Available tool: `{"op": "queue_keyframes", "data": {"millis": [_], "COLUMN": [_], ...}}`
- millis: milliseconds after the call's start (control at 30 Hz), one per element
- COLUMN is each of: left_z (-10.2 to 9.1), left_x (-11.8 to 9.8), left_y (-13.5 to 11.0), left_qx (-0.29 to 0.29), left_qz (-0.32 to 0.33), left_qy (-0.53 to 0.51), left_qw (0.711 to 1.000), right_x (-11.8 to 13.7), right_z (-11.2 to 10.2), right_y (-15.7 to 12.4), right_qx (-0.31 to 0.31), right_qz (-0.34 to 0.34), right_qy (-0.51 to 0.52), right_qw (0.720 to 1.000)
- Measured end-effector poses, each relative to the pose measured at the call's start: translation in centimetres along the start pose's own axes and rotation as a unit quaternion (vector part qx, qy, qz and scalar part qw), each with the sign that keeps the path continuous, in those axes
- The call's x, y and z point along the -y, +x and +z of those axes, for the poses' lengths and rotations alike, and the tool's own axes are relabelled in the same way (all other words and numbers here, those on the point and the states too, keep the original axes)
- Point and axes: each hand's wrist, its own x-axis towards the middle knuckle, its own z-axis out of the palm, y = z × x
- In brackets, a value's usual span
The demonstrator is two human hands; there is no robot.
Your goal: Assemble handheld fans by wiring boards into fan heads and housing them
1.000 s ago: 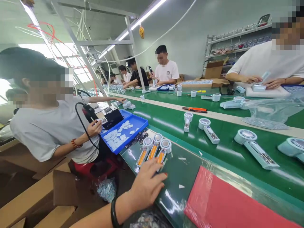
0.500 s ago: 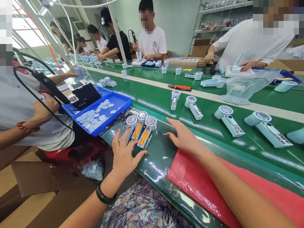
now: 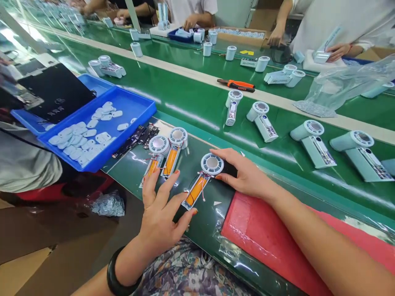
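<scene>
Three open hand-held fan units with orange batteries lie on the dark green mat [image 3: 203, 230] in front of me. One fan unit [image 3: 202, 181] is set apart from the other two fan units [image 3: 165, 154]. My right hand [image 3: 243, 174] cups the round head of the separated unit, fingers curled against it. My left hand [image 3: 162, 213] lies flat on the mat with fingers spread, fingertips touching the lower end of that unit and the base of the pair.
A blue tray [image 3: 129, 109] of small white parts sits at left beside a black device [image 3: 52, 94]. A red mat [image 3: 277, 246] lies at right. Closed fan units [image 3: 262, 121] ride the green conveyor [image 3: 191, 94]. Orange pliers [image 3: 237, 85] lie beyond. Other people's hands [image 3: 336, 51] work opposite.
The view tilted down. One fan unit has been drawn away from the row toward me; my right hand moved onto its head and my left hand shifted to its lower end.
</scene>
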Motion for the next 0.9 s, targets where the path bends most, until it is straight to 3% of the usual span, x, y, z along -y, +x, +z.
{"op": "queue_keyframes", "data": {"millis": [200,367,600,767,900], "left_z": [0.0,0.0,0.4,-0.4,-0.4], "left_x": [0.1,-0.5,-0.9,-0.8,-0.4], "left_y": [-0.3,-0.5,-0.9,0.3,3.7], "left_qx": [0.012,0.001,-0.030,-0.039,-0.056], "left_qz": [0.016,0.014,0.033,0.045,0.069], "left_qy": [-0.002,0.009,0.006,0.009,0.027], "left_qw": [1.000,1.000,0.999,0.998,0.996], "right_x": [1.9,2.8,2.5,2.3,2.3], "right_z": [1.3,2.3,2.9,3.2,3.4], "right_y": [-2.4,-1.6,-1.3,-1.2,-1.1], "right_qx": [-0.114,-0.134,-0.200,-0.205,-0.212], "right_qz": [-0.004,-0.074,0.079,0.086,0.073], "right_qy": [-0.061,-0.046,0.094,0.139,0.119], "right_qw": [0.992,0.987,0.972,0.965,0.967]}}
